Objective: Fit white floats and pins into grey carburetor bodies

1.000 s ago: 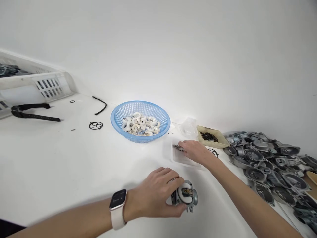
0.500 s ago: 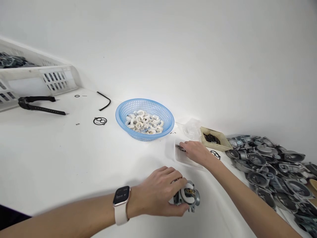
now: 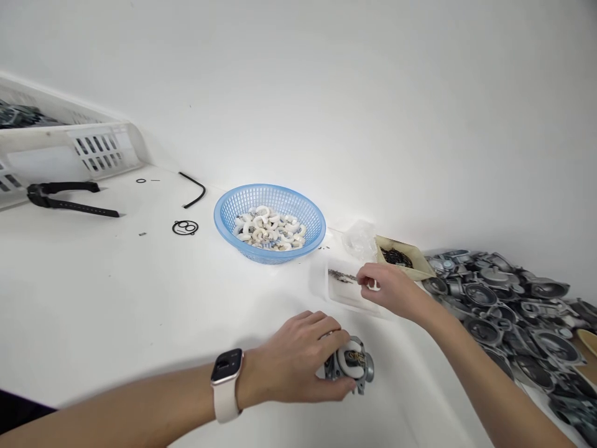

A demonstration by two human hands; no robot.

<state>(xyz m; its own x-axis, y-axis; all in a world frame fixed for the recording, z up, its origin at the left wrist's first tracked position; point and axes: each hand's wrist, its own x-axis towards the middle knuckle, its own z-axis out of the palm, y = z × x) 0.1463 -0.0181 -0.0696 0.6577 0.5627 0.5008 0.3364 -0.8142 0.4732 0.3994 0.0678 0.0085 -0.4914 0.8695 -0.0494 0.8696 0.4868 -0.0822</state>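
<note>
My left hand (image 3: 310,358), a watch on its wrist, grips a grey metal carburetor body (image 3: 368,368) low in the middle of the view. A white C-shaped float (image 3: 344,359) sits in the body, with brass parts (image 3: 357,359) beside it. My right hand (image 3: 387,286) hovers over the right side of a shallow clear tray (image 3: 347,298), thumb and forefinger pinched together. Whatever is between those fingertips is too small to make out. Small dark metal pins (image 3: 342,275) lie along the tray's far side.
A blue basket (image 3: 224,233) holds several white floats. A cream box (image 3: 422,267) of black rings stands near a crumpled plastic bag (image 3: 360,239). Carburetor bodies (image 3: 508,305) pile up at right. A black watch (image 3: 69,196), rubber gaskets (image 3: 185,228) and a white crate (image 3: 51,152) are at left.
My right hand has drawn back to the right from the small pins, its fingers now pinched. My left hand keeps its grip on the carburetor body. The view has shifted slightly.
</note>
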